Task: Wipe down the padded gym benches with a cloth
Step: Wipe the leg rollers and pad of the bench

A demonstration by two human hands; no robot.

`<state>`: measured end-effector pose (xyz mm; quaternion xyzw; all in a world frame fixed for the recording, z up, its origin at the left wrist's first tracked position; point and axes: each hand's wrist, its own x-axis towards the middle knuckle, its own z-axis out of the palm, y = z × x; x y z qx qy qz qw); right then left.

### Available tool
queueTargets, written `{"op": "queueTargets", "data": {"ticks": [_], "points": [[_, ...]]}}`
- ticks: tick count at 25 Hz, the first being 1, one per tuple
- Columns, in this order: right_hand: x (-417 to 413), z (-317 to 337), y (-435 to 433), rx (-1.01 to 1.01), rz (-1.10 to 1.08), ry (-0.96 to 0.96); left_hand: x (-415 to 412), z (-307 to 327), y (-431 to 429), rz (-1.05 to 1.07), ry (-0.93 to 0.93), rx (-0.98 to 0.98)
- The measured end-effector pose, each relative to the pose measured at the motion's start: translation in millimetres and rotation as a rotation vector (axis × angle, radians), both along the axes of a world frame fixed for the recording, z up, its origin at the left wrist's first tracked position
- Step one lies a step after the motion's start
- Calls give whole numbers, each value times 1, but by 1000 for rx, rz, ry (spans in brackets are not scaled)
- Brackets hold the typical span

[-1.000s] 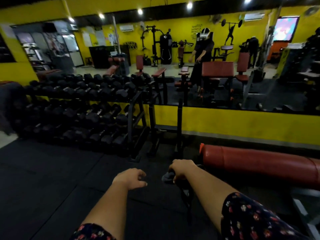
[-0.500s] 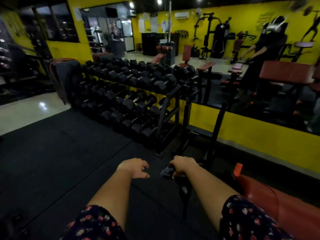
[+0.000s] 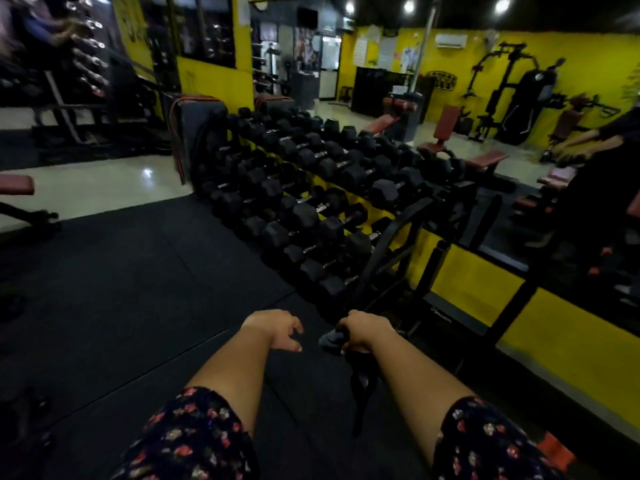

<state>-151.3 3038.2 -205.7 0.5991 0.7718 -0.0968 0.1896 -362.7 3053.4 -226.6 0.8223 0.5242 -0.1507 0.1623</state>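
A dark cloth (image 3: 360, 389) hangs bunched from the right hand (image 3: 367, 332), its tail dangling straight down.

The sleeves (image 3: 194, 434) at six o'clock are dark with a red floral print. The cloth (image 3: 330, 339) is dark grey, the floor mat (image 3: 121, 289) and dumbbells (image 3: 304, 216) black, the wall (image 3: 478, 278) yellow, and the bench pad (image 3: 15, 184) at nine o'clock red.

No text is legible; the wall posters (image 3: 381, 46) are too blurred to read.

Right hand (image 3: 363, 332) grips the dark cloth (image 3: 360, 382) down at six o'clock, its tail dangling over the black floor mat (image 3: 121, 289), left hand (image 3: 273, 329) just beside it, fingers loosely curled, dumbbell rack (image 3: 311, 202) running toward twelve, red bench (image 3: 15, 184) at nine.
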Motion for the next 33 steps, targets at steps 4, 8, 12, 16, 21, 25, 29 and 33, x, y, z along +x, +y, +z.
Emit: {"op": "queueTargets", "data": {"ticks": [4, 8, 12, 16, 21, 25, 29, 33], "points": [[-42, 13, 67, 41, 82, 11, -41, 16, 53, 114, -34, 30], [-89, 15, 124, 49, 193, 15, -94, 15, 86, 232, 9, 22], [-139, 10, 175, 36, 335, 36, -139, 13, 114, 358, 30, 5], [-184, 15, 234, 37, 489, 26, -181, 15, 147, 534, 18, 18], [-223, 32, 304, 47, 623, 48, -198, 19, 171, 715, 35, 23], [-267, 33, 324, 59, 796, 59, -206, 10, 161, 870, 11, 5], [-310, 15, 305, 10, 1011, 33, -216, 1, 114, 1107, -39, 23], [-353, 4, 263, 0, 1235, 10, -224, -13, 43, 1331, -86, 25]]}}
